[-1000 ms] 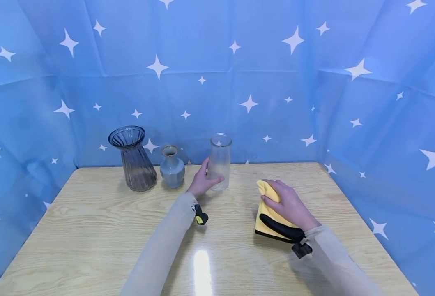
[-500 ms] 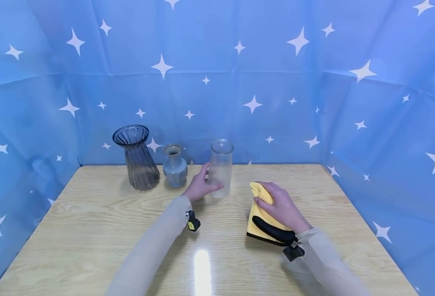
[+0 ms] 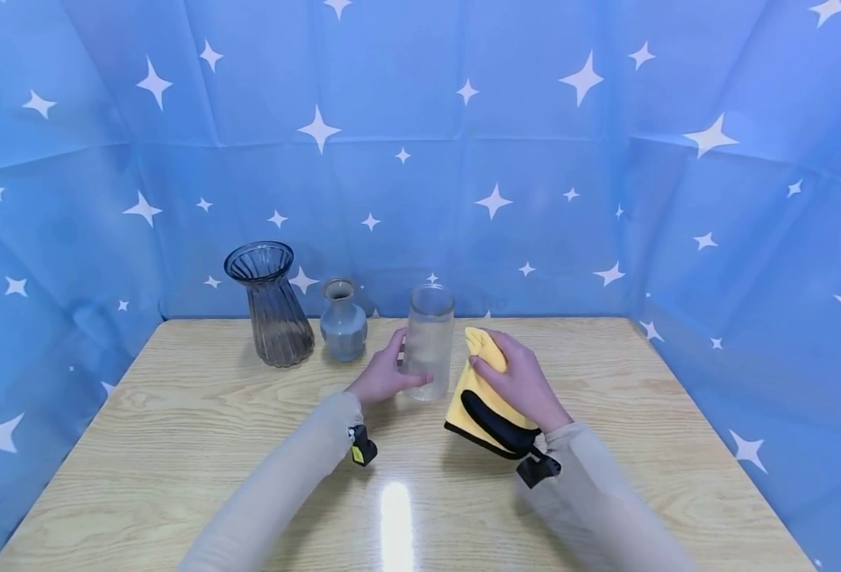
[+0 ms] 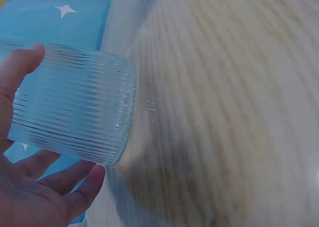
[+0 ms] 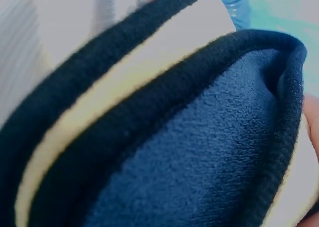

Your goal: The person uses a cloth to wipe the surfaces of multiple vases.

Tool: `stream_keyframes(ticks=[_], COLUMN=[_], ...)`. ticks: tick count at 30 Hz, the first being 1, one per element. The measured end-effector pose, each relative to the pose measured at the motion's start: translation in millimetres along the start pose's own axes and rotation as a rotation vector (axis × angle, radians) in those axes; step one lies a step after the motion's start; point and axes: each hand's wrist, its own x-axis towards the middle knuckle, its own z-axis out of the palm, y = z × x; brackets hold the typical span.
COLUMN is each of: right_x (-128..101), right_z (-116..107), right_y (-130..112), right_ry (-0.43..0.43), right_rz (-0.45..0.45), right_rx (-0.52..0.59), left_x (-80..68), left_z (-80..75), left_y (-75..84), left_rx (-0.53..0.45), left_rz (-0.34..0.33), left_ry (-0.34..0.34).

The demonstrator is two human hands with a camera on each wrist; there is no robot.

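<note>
In your left hand (image 3: 380, 375): fingers are gripping ribbed vase (image 3: 432, 342); squeeze gently.
Right hand (image 3: 523, 383): fingers are pinching yellow cloth (image 3: 477, 385).

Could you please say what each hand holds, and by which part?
Left hand: clear vase, by its lower part. Right hand: yellow cloth, by its upper end.

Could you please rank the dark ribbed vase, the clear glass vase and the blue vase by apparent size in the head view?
1. Dark ribbed vase
2. Clear glass vase, partly behind the left hand
3. Blue vase
</note>
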Motion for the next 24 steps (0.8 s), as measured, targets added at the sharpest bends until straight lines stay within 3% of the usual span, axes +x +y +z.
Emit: stream_keyframes(ticks=[6,12,17,24], right_x=[18,34,38,30], right_z=[4,17,34,48], right_y=[-7,-10,-10,-17], right_ry=[0.055,0.157,0.214,0.231], right_rz=[0.146,0.190,0.166,-0.021], right_rx=[0.196,0.351,0.321,0.184], left_x=[-2.8,-5.3,-5.4,-6.9], left_z=[4.6,7.0,6.8,2.2], left_y=[-2.4,-2.0,-4.2,-3.8], left_rx=[-0.009,-0.025,-0.004,0.071], left_rz=[0.002,0.028,0.056,0.092], left_ry=[-0.017,-0.030,-0.033,-0.037])
